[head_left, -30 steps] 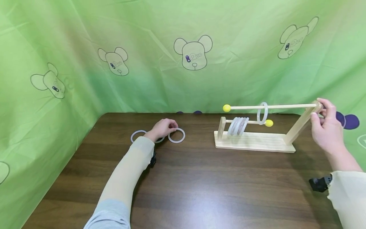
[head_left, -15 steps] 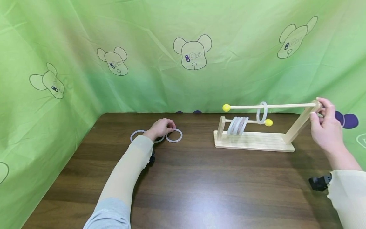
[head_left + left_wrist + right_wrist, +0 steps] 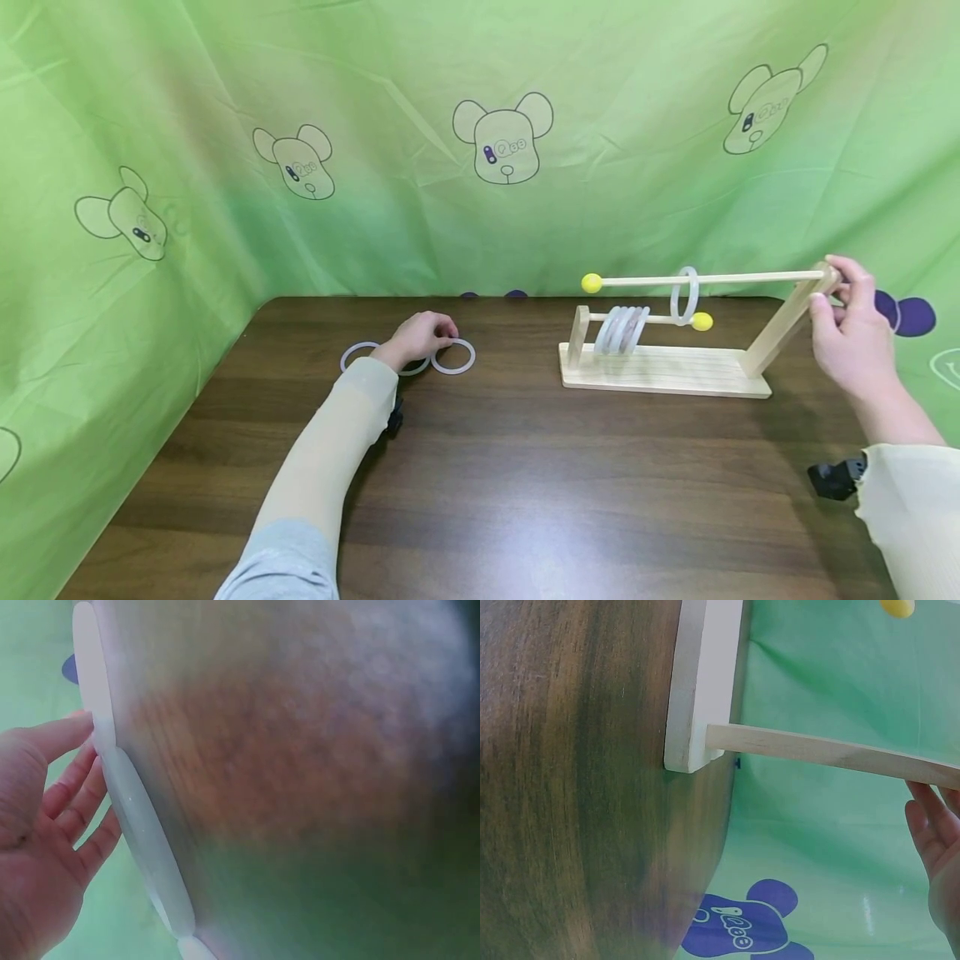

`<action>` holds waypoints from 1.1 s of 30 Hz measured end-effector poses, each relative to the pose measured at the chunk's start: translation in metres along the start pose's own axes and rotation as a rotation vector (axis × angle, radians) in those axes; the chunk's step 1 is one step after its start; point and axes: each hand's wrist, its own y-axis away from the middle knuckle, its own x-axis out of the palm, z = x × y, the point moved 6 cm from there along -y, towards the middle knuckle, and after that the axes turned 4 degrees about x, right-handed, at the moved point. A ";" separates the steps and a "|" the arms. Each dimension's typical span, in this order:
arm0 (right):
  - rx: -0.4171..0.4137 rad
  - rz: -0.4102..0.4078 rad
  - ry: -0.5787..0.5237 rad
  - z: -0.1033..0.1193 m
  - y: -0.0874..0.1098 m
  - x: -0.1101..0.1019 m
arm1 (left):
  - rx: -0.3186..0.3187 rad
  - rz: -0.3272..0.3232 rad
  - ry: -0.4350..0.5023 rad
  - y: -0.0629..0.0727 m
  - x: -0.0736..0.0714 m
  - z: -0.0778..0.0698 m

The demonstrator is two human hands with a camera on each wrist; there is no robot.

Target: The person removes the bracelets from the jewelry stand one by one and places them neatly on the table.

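My left hand [image 3: 422,336] is low over the table, its thumb and fingertips pinching the far edge of a flat white ring [image 3: 453,372]. In the left wrist view, the thumb and fingers [image 3: 69,736] meet at the rim of this ring [image 3: 94,671]. A second ring [image 3: 415,371] lies partly hidden under the hand, and a third ring [image 3: 352,347] is left of it. At the right, my right hand [image 3: 855,333] grips the top of the slanted post of a wooden stand [image 3: 675,377]. One ring [image 3: 694,292] hangs on its upper rod [image 3: 757,277].
Several white rings [image 3: 621,331] hang together on the stand's lower rod near its short post [image 3: 578,337]. Yellow balls [image 3: 592,283] cap both rod ends. Green cloth [image 3: 375,167] with bear-face prints rises behind and left of the brown wooden table [image 3: 525,483].
The pinched ring has slid slightly left, up against the ring beside it. The right hand keeps its grip on the post.
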 end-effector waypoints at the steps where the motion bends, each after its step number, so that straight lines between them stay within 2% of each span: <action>1: -0.002 -0.003 0.000 0.000 0.000 0.000 | 0.003 -0.007 0.014 0.001 -0.001 0.000; 4: -0.008 -0.010 -0.009 0.000 0.000 0.000 | 0.018 -0.040 0.070 0.002 -0.003 -0.004; 7: -0.014 -0.013 -0.020 0.001 -0.001 -0.001 | 0.066 -0.084 0.136 0.003 -0.006 -0.013; 13: -0.003 -0.004 -0.018 0.000 -0.001 -0.001 | 0.188 -0.161 0.277 0.008 -0.005 -0.045; 17: 0.012 0.000 -0.001 0.000 0.000 -0.001 | 0.220 -0.187 0.365 0.009 0.003 -0.065; 22: 0.028 0.005 0.025 -0.002 0.001 -0.001 | 0.228 -0.189 0.452 0.011 0.014 -0.089; 29: 0.012 -0.005 0.009 -0.001 0.002 0.000 | 0.304 -0.168 0.551 0.017 0.021 -0.131; 33: 0.006 -0.018 0.010 0.000 0.001 -0.001 | 0.345 -0.145 0.575 0.016 0.024 -0.154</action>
